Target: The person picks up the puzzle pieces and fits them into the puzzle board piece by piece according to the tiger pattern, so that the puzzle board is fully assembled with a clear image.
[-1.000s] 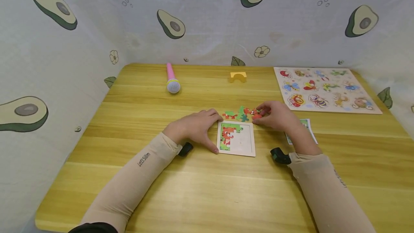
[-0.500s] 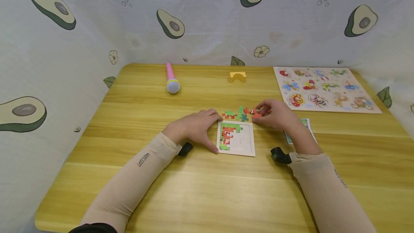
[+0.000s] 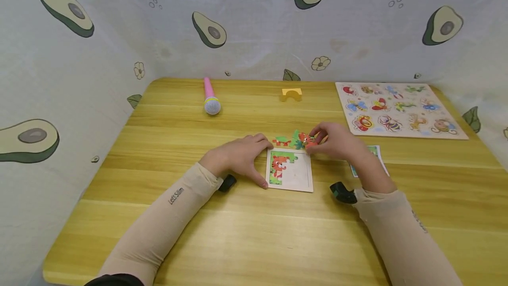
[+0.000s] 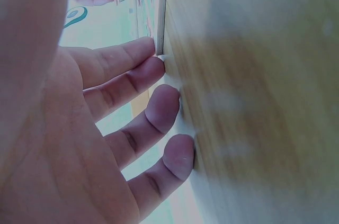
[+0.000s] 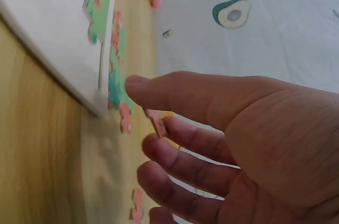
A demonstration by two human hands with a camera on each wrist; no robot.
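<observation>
In the head view a square puzzle tray (image 3: 297,173) lies on the table, with joined tiger puzzle pieces (image 3: 278,162) along its left side and top. My left hand (image 3: 240,156) spans the tray's left edge, index finger at the far corner and thumb at the near one. The left wrist view shows its other fingertips (image 4: 179,155) low at the tabletop. Beyond the tray's far edge lie several loose puzzle pieces (image 3: 296,139). My right hand (image 3: 337,142) is over their right end. It pinches a red puzzle piece (image 5: 156,122) between thumb and fingers, partly hidden.
A picture card (image 3: 375,153) lies partly under the right wrist. At the back right is a large insect peg board (image 3: 405,109). A yellow arch block (image 3: 292,94) and a pink toy microphone (image 3: 211,98) stand farther back. Another loose piece (image 5: 136,206) lies below the right fingers.
My right hand has shifted slightly left toward the tray, its fingertips now drawn together over the red pieces. The left hand and the tray have stayed put.
</observation>
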